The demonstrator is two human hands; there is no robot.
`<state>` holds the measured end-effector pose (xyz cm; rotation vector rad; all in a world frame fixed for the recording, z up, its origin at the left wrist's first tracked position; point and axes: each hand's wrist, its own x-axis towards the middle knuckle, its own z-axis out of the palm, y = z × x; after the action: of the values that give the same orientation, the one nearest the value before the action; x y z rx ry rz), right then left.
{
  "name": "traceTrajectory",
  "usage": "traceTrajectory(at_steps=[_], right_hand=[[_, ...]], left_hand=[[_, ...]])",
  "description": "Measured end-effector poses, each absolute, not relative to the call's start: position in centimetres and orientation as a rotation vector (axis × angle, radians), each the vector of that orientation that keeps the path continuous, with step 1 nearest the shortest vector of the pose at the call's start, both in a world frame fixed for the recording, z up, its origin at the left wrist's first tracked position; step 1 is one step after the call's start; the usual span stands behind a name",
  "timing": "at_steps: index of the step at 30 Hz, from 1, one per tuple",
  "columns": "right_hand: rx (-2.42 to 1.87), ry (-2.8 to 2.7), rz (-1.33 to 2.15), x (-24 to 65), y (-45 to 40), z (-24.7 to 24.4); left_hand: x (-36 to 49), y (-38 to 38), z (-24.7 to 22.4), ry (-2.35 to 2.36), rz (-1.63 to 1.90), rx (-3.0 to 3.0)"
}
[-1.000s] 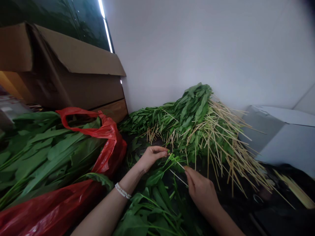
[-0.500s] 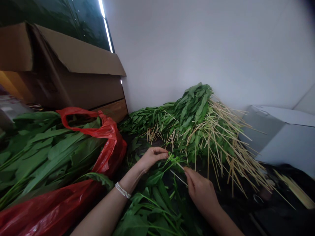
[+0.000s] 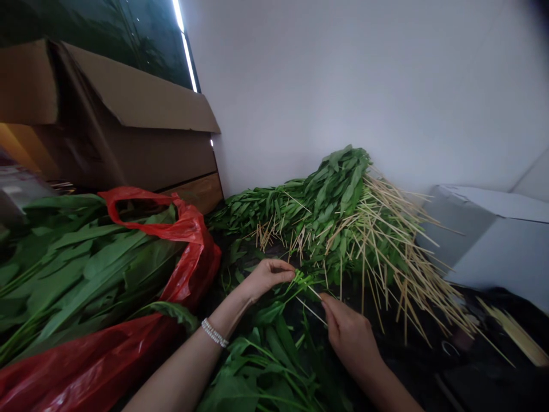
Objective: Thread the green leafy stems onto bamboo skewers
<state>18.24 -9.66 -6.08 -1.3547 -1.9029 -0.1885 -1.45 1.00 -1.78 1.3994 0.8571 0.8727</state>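
Between thumb and fingers, my left hand pinches a leafy green stem near the middle of the view. My right hand is closed round a thin wooden skewer, whose far end meets the green stems. Another pale skewer runs just below, its near end close to my right fingers. Loose long-leaved greens lie beneath both hands. Beyond them is a heap of skewered greens, with many skewer ends pointing right and toward me.
At the left lies a red plastic bag full of leafy greens. Behind it stands an open cardboard box. A white box is at the right, with a bundle of bare skewers before it. A white wall closes the back.
Almost nothing differs. My left hand has shifted very slightly, and both hands keep their hold on the greens and skewer.
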Motion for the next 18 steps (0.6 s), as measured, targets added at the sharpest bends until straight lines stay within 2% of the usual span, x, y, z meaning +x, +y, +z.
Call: traceTrajectory(at_steps=[6,10,18], right_hand=[[-1.348,-1.792,-0.272,18.6,-10.1,-4.5],[-1.337,-1.825,-0.206,18.5,-10.8,-3.7],[-1.16,-2.116,-0.153,16.8,-11.4,-4.1]], left_hand=[[-1.6,1.8,-1.9,0.912,1.043,1.373],[-1.9,2.7,-2.9,1.016,1.095,1.626],[-1.6,2.7,-4.7,1.132,0.745,2.422]])
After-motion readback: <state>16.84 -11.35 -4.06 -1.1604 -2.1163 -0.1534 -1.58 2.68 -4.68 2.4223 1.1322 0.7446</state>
